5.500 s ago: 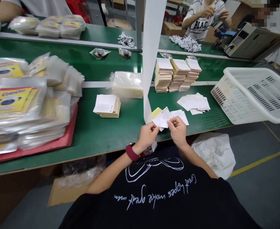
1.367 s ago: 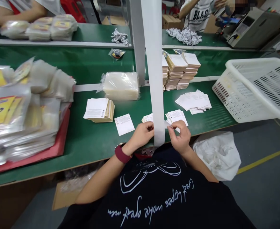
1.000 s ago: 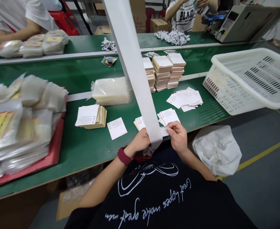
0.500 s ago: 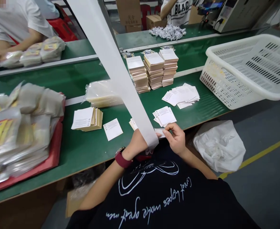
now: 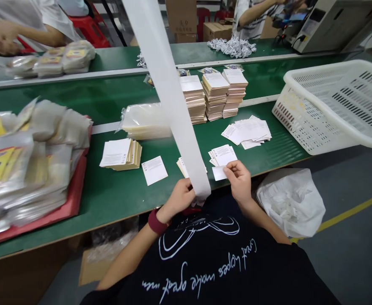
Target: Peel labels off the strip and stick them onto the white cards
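A small white card (image 5: 219,173) is being pinched by the right hand (image 5: 239,181) above the green counter (image 5: 109,199), the left hand (image 5: 180,199) being partly masked by a hanging white strip (image 5: 179,127), its grip unclear; a slip could lose the card among loose cards (image 5: 223,155).

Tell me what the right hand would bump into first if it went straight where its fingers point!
Past the small card it pinches, the right hand would probably meet the hanging white strip first, though depth is hard to judge from this view.
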The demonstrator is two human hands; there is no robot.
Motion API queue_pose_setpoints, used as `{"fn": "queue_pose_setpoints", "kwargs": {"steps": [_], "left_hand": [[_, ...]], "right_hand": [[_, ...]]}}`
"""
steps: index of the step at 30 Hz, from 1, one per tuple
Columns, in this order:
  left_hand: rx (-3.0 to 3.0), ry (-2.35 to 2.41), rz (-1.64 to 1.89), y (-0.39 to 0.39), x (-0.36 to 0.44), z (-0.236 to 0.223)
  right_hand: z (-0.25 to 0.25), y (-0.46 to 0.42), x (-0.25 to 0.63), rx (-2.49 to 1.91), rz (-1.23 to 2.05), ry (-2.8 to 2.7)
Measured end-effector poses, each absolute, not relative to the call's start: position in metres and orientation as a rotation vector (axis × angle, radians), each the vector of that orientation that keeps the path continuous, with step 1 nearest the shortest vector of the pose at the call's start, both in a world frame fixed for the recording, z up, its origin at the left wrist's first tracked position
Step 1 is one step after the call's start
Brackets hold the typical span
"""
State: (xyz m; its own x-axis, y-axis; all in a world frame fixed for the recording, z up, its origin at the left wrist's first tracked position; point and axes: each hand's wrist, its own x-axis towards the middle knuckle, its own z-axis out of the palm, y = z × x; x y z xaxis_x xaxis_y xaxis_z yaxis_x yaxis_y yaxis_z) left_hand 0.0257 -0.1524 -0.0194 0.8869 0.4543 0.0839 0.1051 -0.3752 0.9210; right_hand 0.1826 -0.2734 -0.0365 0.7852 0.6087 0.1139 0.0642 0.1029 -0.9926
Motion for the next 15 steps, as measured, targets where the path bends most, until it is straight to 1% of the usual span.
{"fn": "queue_pose_setpoints", "kwargs": {"steps": [4,7,15], "left_hand": [[2.537,0.361,0.568,-0.142,0.000,-0.020],[2.840,0.401,0.599,-0.141,-0.006,-0.029],[2.879,0.329,0.626,-0.143,-0.010,-0.053]], "right_hand": [[-0.041,-0.264,0.186,-1.555,0.338,-0.696],[-0.047,-0.245,0.183,-1.595,0.354,-0.741],[-0.059,-0.212,0.177,-1.689,0.483,-0.892]]}}
